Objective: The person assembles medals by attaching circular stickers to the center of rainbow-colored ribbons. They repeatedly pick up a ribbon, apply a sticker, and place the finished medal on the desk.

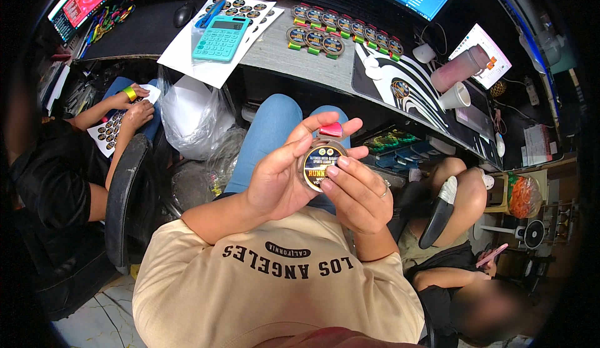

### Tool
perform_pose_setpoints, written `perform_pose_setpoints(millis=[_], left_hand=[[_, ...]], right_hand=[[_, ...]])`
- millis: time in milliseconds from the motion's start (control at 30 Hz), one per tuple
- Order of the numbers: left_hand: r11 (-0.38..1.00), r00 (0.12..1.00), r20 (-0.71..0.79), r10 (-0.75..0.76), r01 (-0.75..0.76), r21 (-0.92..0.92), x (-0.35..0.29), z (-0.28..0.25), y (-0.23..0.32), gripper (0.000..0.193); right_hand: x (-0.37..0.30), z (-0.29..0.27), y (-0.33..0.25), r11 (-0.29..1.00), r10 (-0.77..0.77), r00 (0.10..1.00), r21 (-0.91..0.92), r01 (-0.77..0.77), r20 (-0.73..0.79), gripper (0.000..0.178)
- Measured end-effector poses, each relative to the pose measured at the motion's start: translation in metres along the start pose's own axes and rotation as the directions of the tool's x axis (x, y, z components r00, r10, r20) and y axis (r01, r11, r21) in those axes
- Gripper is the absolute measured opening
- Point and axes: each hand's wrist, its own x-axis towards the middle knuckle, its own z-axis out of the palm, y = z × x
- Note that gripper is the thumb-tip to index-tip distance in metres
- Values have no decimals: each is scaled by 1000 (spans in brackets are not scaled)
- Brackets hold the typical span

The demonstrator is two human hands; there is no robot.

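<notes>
A round medal (317, 162) with a dark printed sticker on its face and a short red ribbon (331, 130) at its top is held up over my lap. My left hand (273, 172) cradles it from the left and behind, fingers spread past its upper edge. On the right side, my right hand (362, 197), with a ring on one finger, grips the medal's edge and presses fingertips against the sticker. Further away on the desk lie two rows of similar medals (340, 23) with coloured ribbons.
Sticker sheets (178, 47) lie on the desk (269, 57) under a teal calculator (221, 38). To their right are a mouse pad with a loose round sticker (400, 88), a pink tumbler (459, 70) and a white cup (456, 96). A person at left handles stickers (107, 133); another at right holds a phone (492, 255).
</notes>
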Motion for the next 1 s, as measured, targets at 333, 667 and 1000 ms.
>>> perform_pose_setpoints(millis=[333,667,1000], left_hand=[[1000,1000,-8,-1,1,0,0,-2,-1,42],[994,998,-59,0,7,105,1,-1,-2,35],[1000,998,-60,-4,3,-20,4,-6,-3,32]], right_hand=[[-3,1,2,1000,-7,1000,3,7,26,26],[1,3,3,1000,12,1000,-24,-11,27,20],[1,3,3,999,15,999,-35,-14,34,20]])
